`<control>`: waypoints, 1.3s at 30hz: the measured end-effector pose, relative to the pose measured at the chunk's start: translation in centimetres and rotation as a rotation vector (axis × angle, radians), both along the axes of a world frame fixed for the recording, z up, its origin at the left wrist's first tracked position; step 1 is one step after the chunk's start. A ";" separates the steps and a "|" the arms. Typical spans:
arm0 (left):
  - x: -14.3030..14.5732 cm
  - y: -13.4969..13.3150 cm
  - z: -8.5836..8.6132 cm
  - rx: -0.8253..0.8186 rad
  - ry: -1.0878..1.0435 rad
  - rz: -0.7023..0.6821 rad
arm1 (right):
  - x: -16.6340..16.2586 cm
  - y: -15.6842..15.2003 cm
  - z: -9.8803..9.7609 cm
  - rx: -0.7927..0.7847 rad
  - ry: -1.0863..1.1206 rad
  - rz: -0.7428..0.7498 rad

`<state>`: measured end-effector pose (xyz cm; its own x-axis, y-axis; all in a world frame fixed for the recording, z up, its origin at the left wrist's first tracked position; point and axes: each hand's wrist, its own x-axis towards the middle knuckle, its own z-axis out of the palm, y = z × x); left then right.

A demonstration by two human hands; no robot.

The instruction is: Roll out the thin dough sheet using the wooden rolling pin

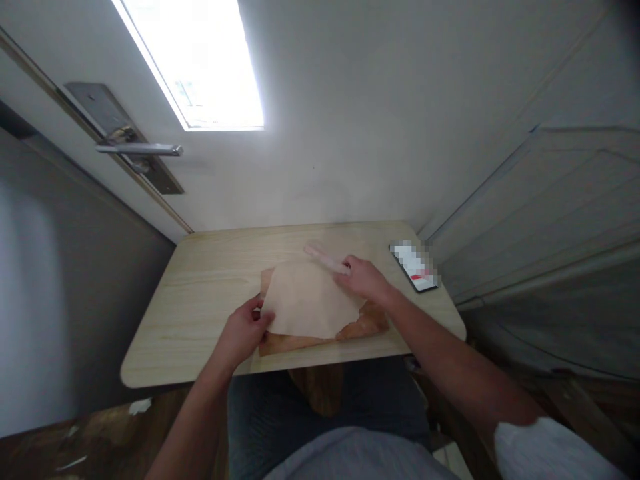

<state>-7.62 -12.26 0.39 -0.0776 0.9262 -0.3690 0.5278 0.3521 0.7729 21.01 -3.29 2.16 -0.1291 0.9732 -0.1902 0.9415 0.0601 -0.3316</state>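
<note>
A pale cream sheet (309, 300), like paper or thin leather, lies over a brown leather-like piece (364, 323) with a ragged right corner. At the sheet's left edge my left hand (246, 328) is closed, thumb on top and fingers at or under the rim. My right hand (366, 279) grips the near end of a pale, translucent bar (325, 259), its exact kind unclear. The bar slants across the sheet's upper right edge, its far end pointing up and left. Whether it touches the sheet I cannot tell.
All this lies on a small light-wood table (180, 307) with rounded corners. A phone (414, 265), its screen lit and partly pixelated, rests at the right. Behind stands a white door with a metal handle (140, 149) and bright window. Scraps (141, 406) lie on the floor.
</note>
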 end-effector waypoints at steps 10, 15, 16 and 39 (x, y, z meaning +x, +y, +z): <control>-0.5 -0.9 1.2 -0.002 -0.029 -0.019 | -1.3 -3.0 -1.3 0.143 -0.023 -0.020; -0.9 -1.2 1.0 -0.002 0.018 -0.052 | -2.9 -3.7 -1.2 0.218 0.083 0.041; -1.0 -1.3 0.8 0.001 0.029 -0.059 | -3.4 -3.8 -1.2 0.233 0.103 0.058; 0.3 4.6 2.0 0.429 0.214 0.004 | -3.9 -0.5 -1.5 0.309 0.144 0.330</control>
<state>-7.33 -7.70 2.38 -0.1137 0.9910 0.0709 0.6905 0.0275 0.7228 17.11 -3.81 0.67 -0.4452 0.8837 0.1445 0.8011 0.4652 -0.3767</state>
